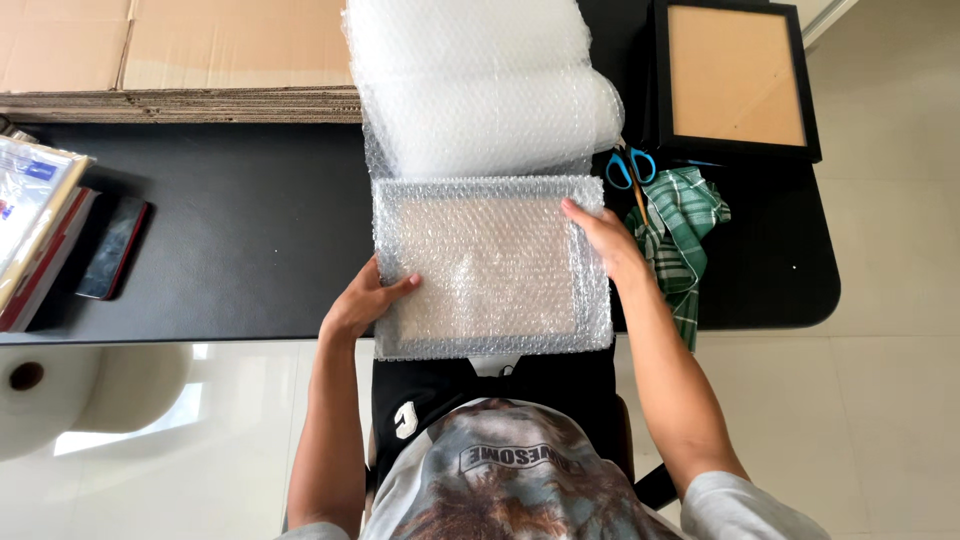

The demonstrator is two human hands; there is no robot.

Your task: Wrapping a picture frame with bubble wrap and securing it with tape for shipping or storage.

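A picture frame wrapped in bubble wrap lies on the black table in front of me. The wrap runs on to a big roll of bubble wrap just behind it. My left hand holds the wrapped frame at its lower left edge, thumb on top. My right hand presses on its upper right edge, fingers flat on the wrap.
A second black frame lies at the back right. Blue-handled scissors and a green checked cloth sit right of the wrapped frame. A phone and books lie at left, flat cardboard behind.
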